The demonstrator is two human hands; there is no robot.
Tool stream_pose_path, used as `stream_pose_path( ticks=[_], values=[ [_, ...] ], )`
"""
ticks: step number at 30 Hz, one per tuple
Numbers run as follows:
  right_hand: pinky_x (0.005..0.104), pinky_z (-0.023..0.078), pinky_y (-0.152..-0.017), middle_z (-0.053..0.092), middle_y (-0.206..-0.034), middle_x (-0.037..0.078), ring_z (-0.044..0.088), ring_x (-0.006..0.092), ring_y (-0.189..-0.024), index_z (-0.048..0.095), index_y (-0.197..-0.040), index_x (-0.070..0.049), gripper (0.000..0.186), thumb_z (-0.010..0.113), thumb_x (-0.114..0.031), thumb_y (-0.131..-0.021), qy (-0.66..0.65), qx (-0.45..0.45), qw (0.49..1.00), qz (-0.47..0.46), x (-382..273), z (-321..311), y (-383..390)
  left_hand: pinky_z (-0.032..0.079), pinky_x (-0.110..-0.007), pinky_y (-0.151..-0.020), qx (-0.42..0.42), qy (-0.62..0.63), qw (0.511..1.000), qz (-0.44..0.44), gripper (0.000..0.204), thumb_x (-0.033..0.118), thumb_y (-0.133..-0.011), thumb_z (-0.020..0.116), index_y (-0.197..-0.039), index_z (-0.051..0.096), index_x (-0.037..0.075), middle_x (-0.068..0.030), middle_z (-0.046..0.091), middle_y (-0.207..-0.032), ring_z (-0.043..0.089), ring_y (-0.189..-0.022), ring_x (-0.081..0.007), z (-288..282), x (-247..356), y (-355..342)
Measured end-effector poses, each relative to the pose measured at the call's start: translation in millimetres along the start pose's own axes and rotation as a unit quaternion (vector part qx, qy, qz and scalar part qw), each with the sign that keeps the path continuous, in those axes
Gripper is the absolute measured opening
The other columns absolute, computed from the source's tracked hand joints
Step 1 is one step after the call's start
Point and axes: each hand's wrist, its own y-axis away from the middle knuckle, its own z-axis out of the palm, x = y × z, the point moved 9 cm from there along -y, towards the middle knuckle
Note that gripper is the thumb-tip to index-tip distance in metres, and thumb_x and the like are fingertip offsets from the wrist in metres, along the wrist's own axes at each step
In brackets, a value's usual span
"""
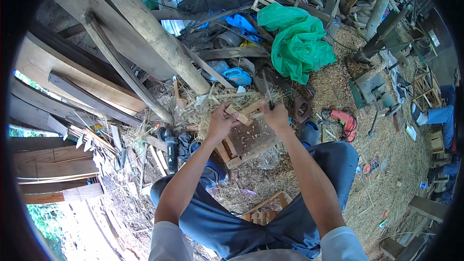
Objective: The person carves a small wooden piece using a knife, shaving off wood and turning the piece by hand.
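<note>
The head view looks from the person's head, through the left of two side-by-side fisheye cameras, steeply down at a low wooden counter (255, 147) near its middle. It is close enough to show the left hand (223, 122) and right hand (276, 117) by the counter's far edge, and wide enough to take in the floor (382, 179) around it.

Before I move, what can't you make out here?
In the head view:
Wood: left end, partly behind the left hand.
Tool: part of its handle, covered by the right hand.
Chips on the board: shapes, too small.
Co-worker: upper body, cut off by the right rim.
</note>
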Motion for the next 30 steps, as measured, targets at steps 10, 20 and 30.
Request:
stream_pose_path(
  ticks=[10, 20, 30],
  values=[
    [0.0342, 0.051, -0.048, 0.059, -0.077, 0.023, 0.060, 0.0284, -0.061, 0.055, -0.096, 0.020, 0.039, 0.055, -0.011, -0.072, 0.365, -0.106, 0.864, -0.332, -42, 43, 109, 0.054, -0.028, -0.064, -0.018, -0.265, 0.961, 0.072, 0.031, 0.003, -0.086, 0.059, -0.113, 0.044, -0.003, -0.0147, 0.061, -0.093, 0.065, -0.081, -0.0183, 11, -32, 2],
    [0.0389, 0.053, -0.060, 0.060, -0.084, 0.023, 0.063, 0.0316, -0.072, 0.052, -0.104, 0.016, 0.036, 0.049, -0.009, -0.079, 0.368, -0.193, 0.865, -0.280, -56, 29, 139, 0.050, -0.031, -0.058, 0.018, -0.361, 0.931, 0.050, 0.043, 0.007, -0.082, 0.063, -0.121, 0.048, -0.002, -0.0195, 0.065, -0.076, 0.068, -0.068, -0.0219, 6, -33, 7],
    [0.0409, 0.054, -0.070, 0.059, -0.095, 0.028, 0.064, 0.0364, -0.085, 0.044, -0.111, 0.016, 0.034, 0.043, -0.006, -0.085, 0.305, -0.290, 0.906, -0.038, -28, 48, 116, 0.049, -0.034, -0.053, 0.035, -0.383, 0.913, 0.139, 0.033, 0.007, -0.081, 0.063, -0.111, 0.053, 0.000, -0.0179, 0.064, -0.070, 0.067, -0.061, -0.0223, 23, -11, 18]
  ],
)
